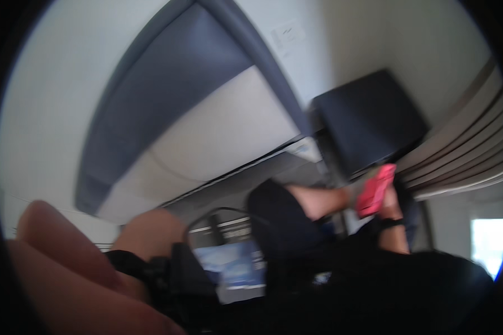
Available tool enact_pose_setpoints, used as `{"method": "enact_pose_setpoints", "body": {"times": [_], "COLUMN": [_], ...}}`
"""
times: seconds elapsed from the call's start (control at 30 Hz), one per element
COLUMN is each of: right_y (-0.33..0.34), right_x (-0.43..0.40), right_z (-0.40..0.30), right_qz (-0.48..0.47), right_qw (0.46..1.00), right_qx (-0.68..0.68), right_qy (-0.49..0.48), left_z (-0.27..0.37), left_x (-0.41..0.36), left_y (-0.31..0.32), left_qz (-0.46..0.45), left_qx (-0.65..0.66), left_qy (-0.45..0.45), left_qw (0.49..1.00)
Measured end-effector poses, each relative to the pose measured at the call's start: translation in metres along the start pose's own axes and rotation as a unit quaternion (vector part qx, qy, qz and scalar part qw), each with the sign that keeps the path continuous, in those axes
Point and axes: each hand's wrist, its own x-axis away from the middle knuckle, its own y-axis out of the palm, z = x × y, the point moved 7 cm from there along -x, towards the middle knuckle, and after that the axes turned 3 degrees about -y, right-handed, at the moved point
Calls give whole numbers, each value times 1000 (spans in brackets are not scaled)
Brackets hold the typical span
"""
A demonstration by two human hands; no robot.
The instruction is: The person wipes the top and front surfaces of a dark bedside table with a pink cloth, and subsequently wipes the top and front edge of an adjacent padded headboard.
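At the right, my right hand (pixel 390 205) is closed around a bright pink-red object (pixel 375 190), too blurred to identify. A black band (pixel 390 223) circles that wrist. Just left of the pink object is the far end of a bare lower leg (pixel 318 201), below a dark-clothed knee (pixel 272 201). Large blurred skin at the lower left, very close to the camera, seems to be my left hand or arm (pixel 67 251); its fingers cannot be made out clearly. Beyond it shows a bare knee (pixel 153 230).
Ahead stands a grey-blue and cream padded piece of furniture (pixel 218 121). A black box-shaped unit (pixel 373 117) is beside it, near a pleated curtain (pixel 465 155). Between the knees lies a blue-and-white printed packet (pixel 239 264), with a thin dark cable (pixel 220 208) looping above.
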Motion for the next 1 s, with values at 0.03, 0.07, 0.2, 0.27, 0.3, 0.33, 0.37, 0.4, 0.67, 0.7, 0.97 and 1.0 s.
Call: {"method": "enact_pose_setpoints", "body": {"times": [0.03, 0.07, 0.2, 0.27, 0.3, 0.33, 0.37, 0.4, 0.67, 0.7, 0.97, 1.0], "right_y": [-8, -69, -55, -47, -14, -24, -30, -29, -51, -40, -72, -73], "right_x": [13, 29, 21, 37, 20, 25, 28, 24, 25, 15, -8, -6], "right_z": [11, -6, 17, 10, 30, 17, 23, 21, 32, 30, 25, 27], "right_qz": [12, 74, 49, 30, -15, 15, 39, 31, -15, -36, -21, -24], "right_qw": [1000, 997, 996, 996, 995, 992, 988, 989, 987, 991, 989, 988], "right_qx": [-17, -18, -67, -80, -92, -113, -141, -136, -148, -112, -129, -132], "right_qy": [15, 7, -6, -32, -33, -50, -48, -48, -63, -58, -72, -71], "left_z": [10, 20, -33, -63, -99, -98, -102, -114, -135, -146, -155, -156], "left_x": [3, -34, -38, -32, -12, -25, -18, -22, -17, -14, -28, -29], "left_y": [15, 63, 76, 85, 76, 78, 81, 68, 106, 94, 106, 109], "left_qz": [-13, -23, -35, -44, -45, -41, -34, -16, 28, 79, 18, 11], "left_qx": [33, 93, 76, 62, 38, 40, 50, 26, 29, 56, -36, -52], "left_qy": [8, 52, 44, 43, 12, 26, 18, 17, -18, 44, 13, 12], "left_qw": [999, 994, 995, 996, 998, 998, 998, 999, 999, 994, 999, 999]}}
